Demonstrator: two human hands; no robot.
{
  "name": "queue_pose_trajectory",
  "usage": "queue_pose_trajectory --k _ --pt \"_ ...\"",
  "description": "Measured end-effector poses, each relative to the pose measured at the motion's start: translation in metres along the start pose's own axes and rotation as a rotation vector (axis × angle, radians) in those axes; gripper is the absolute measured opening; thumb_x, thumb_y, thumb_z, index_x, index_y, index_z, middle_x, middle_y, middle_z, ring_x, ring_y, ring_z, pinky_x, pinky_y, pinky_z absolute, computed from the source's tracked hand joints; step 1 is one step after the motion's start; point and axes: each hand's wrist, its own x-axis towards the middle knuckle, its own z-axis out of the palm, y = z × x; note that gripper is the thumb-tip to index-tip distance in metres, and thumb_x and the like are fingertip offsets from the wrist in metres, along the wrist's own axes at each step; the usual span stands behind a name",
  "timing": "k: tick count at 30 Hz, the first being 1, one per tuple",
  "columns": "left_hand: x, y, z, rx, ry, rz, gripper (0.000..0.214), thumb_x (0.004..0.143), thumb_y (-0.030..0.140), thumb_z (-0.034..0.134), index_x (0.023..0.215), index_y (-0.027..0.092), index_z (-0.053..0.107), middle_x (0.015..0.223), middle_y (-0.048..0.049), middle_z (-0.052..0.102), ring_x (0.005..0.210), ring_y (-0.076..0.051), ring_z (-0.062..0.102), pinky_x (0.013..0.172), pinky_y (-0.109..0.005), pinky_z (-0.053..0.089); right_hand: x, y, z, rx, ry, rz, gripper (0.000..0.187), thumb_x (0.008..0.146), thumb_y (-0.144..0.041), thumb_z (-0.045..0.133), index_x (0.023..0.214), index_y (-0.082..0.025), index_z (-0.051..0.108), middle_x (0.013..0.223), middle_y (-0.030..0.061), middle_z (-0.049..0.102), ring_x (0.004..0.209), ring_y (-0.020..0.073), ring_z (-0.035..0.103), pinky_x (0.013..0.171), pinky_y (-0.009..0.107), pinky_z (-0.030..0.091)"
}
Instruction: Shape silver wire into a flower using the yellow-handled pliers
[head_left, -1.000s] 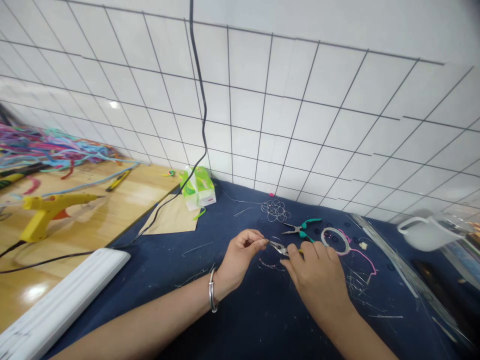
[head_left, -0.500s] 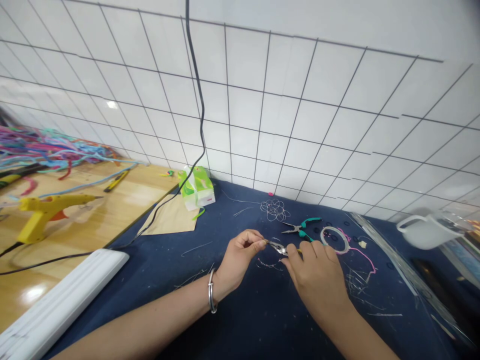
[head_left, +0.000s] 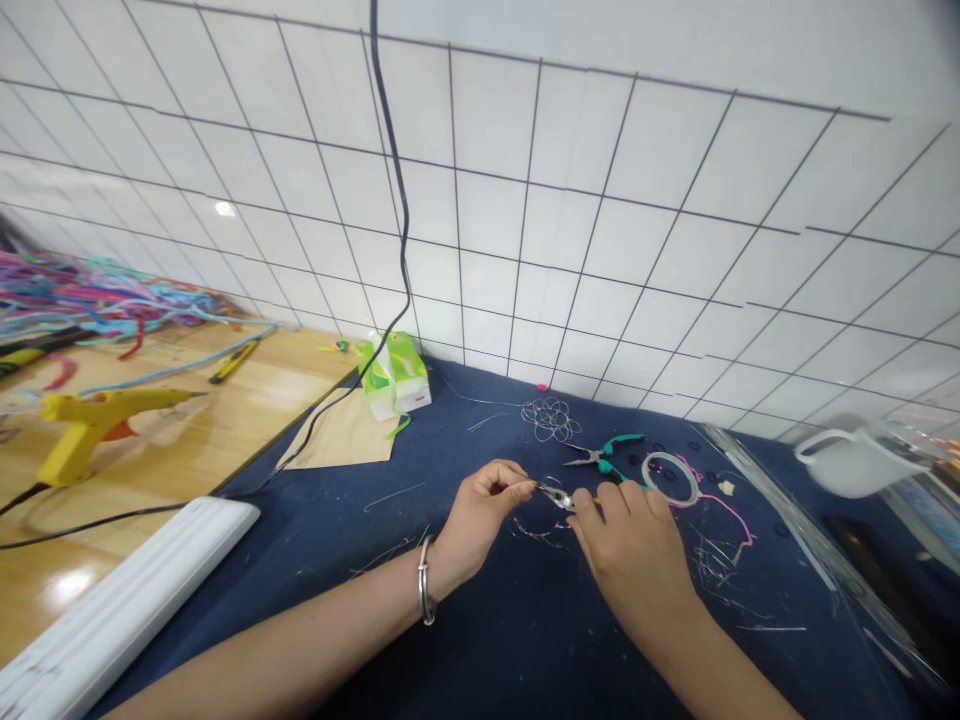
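Over the dark blue cloth (head_left: 480, 620), my left hand (head_left: 480, 510) pinches a thin silver wire between thumb and fingertips. My right hand (head_left: 634, 555) is closed round small pliers (head_left: 559, 496), whose jaws meet the wire at my left fingertips. A loose bent wire piece (head_left: 536, 530) lies on the cloth just below the two hands. I wear a silver bangle (head_left: 424, 593) on my left wrist.
Green-handled pliers (head_left: 609, 452), a wire flower shape (head_left: 550, 418), a clear tape ring (head_left: 670, 478) and a pink cord (head_left: 731, 515) lie beyond my hands. A tissue pack (head_left: 396, 375), yellow glue gun (head_left: 90, 425), white strip (head_left: 120, 600) and white jug (head_left: 855, 462) stand around.
The hands have barely moved; the pliers stay at the wire by my left fingertips. The view has shifted very slightly.
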Motion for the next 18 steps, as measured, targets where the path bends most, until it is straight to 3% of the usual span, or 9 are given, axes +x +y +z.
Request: queue_pose_trajectory --k 10,13,18 --pt "0.006 0.007 -0.005 0.044 -0.247 -0.138 0.012 0.078 0.024 0.057 0.086 0.015 0.055 0.073 0.0001 0.055 0.069 -0.011 0.054 0.066 -0.025 0.043 0.003 0.008 0.008 0.014 0.019 -0.125 0.014 0.083 -0.018 0.046 0.092 -0.018 0.057 0.071 0.005 0.048 0.071 0.0193 0.039 0.063 0.035 0.022" --pt "0.007 0.009 -0.007 0.102 -0.27 -0.123 0.018 0.078 0.026 0.057 0.093 0.016 0.058 0.081 -0.0016 0.055 0.069 -0.011 0.053 0.065 -0.025 0.043 0.005 0.008 0.006 0.014 0.033 -0.143 0.015 0.083 -0.017 0.046 0.092 -0.018 0.057 0.07 0.0049 0.048 0.071 0.0193 0.039 0.063 0.035 0.022" --pt "0.011 0.013 -0.009 0.269 -0.217 -0.02 0.012 0.076 0.026 0.059 0.077 0.015 0.06 0.078 -0.0012 0.053 0.07 -0.011 0.049 0.064 -0.023 0.04 0.006 0.004 0.008 0.018 0.058 -0.151 0.015 0.082 -0.017 0.046 0.092 -0.018 0.057 0.07 0.0046 0.047 0.071 0.0192 0.04 0.063 0.035 0.022"
